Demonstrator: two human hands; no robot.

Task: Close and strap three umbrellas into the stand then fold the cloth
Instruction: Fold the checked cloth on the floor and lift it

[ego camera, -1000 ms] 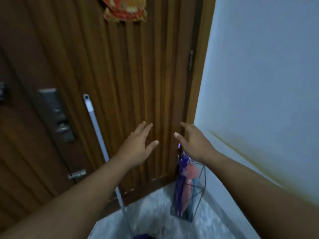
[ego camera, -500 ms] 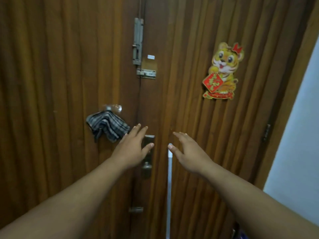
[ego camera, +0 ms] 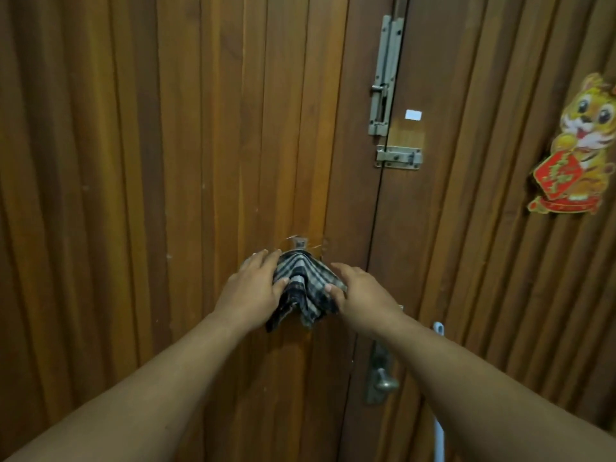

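A dark checked cloth (ego camera: 305, 288) hangs bunched from a clear hook (ego camera: 300, 242) on the wooden door. My left hand (ego camera: 255, 288) holds its left side, thumb pressed into the fabric. On the cloth's right side is my right hand (ego camera: 358, 291), with its thumb on the fabric and its fingers reaching behind it. The umbrellas and their stand are out of view.
The ribbed wooden double door (ego camera: 133, 195) fills the view. A metal bolt latch (ego camera: 386, 95) and a door handle (ego camera: 381, 378) sit along the centre seam. A tiger sticker (ego camera: 576, 148) is at the right. A white pole (ego camera: 439, 395) leans low right.
My view swung up and left from the umbrella stand on the floor to the door. Both hands, earlier open in the air, have reached the hanging cloth and taken hold of it.
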